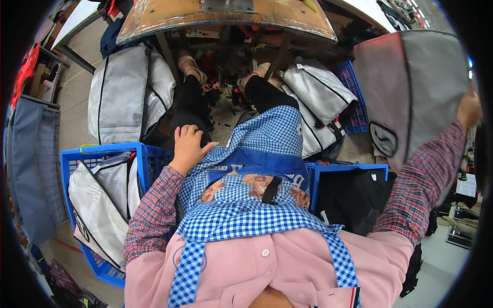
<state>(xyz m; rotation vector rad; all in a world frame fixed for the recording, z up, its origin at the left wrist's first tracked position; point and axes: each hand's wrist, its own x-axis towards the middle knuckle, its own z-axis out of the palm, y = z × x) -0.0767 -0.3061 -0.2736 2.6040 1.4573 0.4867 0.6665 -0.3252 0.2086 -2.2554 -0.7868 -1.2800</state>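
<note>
My left hand lies flat on my left thigh, at the edge of the blue checked apron, with its fingers spread and nothing in it. Out at the far right, my right hand is raised and closed on the outer edge of a large grey fabric panel. The panel hangs upright beside me, with a dark piping line down it and a dark-rimmed oval patch low on its near side. My right fingertips are partly hidden and slightly blurred.
A blue crate of silver-grey sewn pieces stands at my left, another blue crate of black fabric at my right. More silver pieces lie on both sides. A worn wooden table is ahead, with scraps beneath.
</note>
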